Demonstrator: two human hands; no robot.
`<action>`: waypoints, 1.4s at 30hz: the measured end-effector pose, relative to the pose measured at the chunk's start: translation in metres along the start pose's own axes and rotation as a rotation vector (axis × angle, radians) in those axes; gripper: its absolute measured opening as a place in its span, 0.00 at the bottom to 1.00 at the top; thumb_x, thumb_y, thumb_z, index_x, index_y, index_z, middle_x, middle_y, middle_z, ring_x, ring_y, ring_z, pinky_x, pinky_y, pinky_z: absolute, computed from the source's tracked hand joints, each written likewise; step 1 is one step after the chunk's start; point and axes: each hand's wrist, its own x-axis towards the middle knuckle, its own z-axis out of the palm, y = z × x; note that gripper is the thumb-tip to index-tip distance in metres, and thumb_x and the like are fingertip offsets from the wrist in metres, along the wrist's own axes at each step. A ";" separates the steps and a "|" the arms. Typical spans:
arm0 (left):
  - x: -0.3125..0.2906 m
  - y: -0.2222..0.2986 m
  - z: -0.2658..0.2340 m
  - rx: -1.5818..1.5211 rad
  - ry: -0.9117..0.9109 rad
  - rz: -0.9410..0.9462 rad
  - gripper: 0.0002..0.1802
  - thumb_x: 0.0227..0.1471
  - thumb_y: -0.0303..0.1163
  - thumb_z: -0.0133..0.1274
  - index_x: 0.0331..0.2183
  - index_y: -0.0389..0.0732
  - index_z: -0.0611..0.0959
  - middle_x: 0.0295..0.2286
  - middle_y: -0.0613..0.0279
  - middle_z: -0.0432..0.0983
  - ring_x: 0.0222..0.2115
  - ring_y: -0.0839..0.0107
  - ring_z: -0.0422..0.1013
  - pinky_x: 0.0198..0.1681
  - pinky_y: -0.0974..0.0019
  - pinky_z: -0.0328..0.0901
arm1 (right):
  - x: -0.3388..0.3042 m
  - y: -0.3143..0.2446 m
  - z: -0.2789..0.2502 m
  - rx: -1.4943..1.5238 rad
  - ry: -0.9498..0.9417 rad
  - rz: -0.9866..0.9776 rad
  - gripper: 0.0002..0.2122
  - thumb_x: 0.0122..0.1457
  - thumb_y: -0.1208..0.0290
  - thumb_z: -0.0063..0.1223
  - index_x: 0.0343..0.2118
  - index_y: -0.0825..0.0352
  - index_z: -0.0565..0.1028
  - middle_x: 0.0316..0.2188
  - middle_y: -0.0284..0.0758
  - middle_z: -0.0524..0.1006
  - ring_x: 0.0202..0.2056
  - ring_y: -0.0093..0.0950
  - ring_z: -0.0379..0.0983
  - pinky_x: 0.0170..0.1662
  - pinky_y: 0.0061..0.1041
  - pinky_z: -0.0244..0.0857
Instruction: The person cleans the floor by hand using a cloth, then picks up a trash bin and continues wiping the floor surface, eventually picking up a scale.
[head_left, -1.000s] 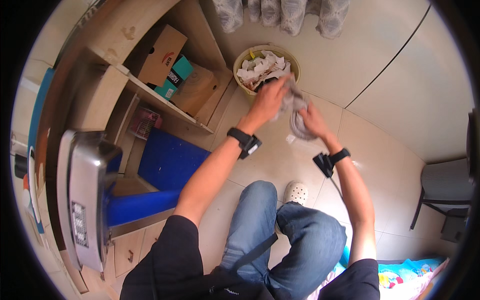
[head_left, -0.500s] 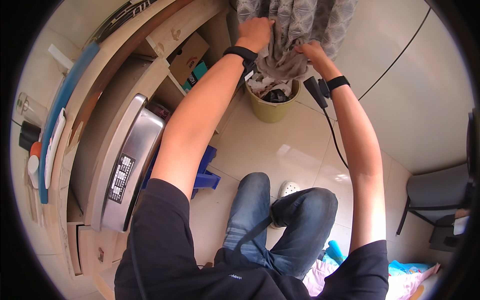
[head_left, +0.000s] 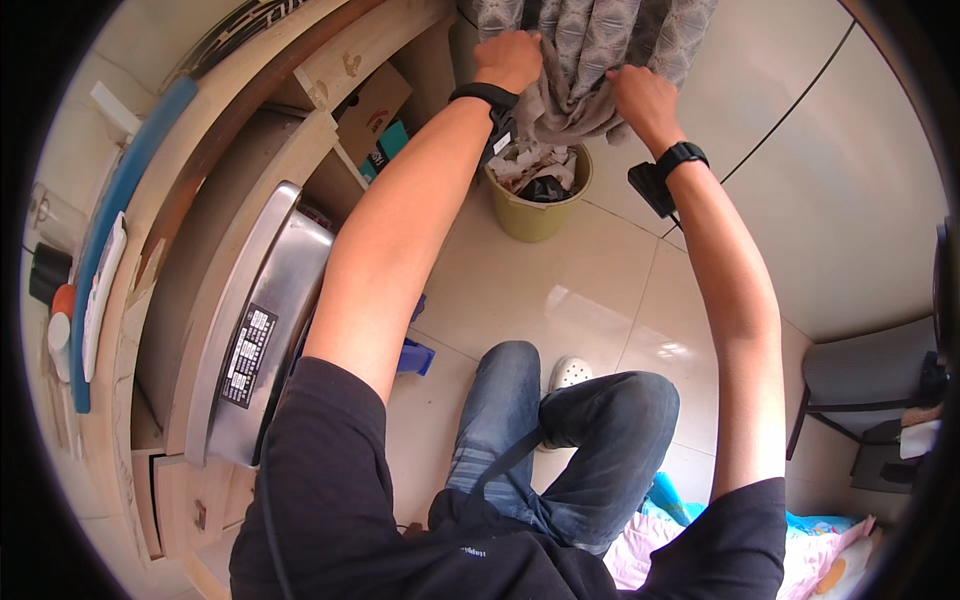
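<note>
Grey cloth [head_left: 578,124] hangs at upper centre by the patterned curtain [head_left: 655,40], overlapping the green bin [head_left: 535,222] in view; left hand [head_left: 510,62] and right hand [head_left: 646,102] seem to pinch its edges, fingertips partly hidden. Spreading it looks like the step in hand; next calls for an even pull, clear of the bin.

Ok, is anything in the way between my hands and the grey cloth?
Nothing visible: your left hand and right hand both appear closed on the grey cloth. The patterned curtain hangs beyond it, and the yellow-green bin shows below it.
</note>
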 end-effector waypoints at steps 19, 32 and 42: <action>-0.015 0.021 0.017 -0.552 -0.094 -0.097 0.25 0.57 0.45 0.50 0.26 0.28 0.80 0.22 0.47 0.76 0.22 0.58 0.77 0.22 0.60 0.73 | 0.031 0.012 0.007 0.544 -0.259 0.284 0.23 0.59 0.52 0.50 0.32 0.74 0.78 0.26 0.48 0.80 0.28 0.42 0.79 0.30 0.38 0.73; -0.056 -0.015 0.027 -0.266 0.069 -0.212 0.28 0.61 0.51 0.41 0.30 0.36 0.83 0.29 0.46 0.79 0.29 0.47 0.75 0.34 0.46 0.69 | 0.044 -0.008 -0.027 1.176 0.404 0.429 0.15 0.64 0.63 0.46 0.35 0.73 0.77 0.17 0.38 0.76 0.17 0.29 0.73 0.20 0.31 0.69; -0.049 -0.048 0.053 -0.874 0.035 -0.363 0.23 0.62 0.46 0.45 0.27 0.36 0.80 0.19 0.56 0.73 0.27 0.66 0.76 0.26 0.60 0.69 | 0.041 0.009 -0.029 1.049 0.049 0.347 0.13 0.64 0.64 0.47 0.34 0.68 0.79 0.18 0.34 0.74 0.17 0.28 0.70 0.18 0.29 0.65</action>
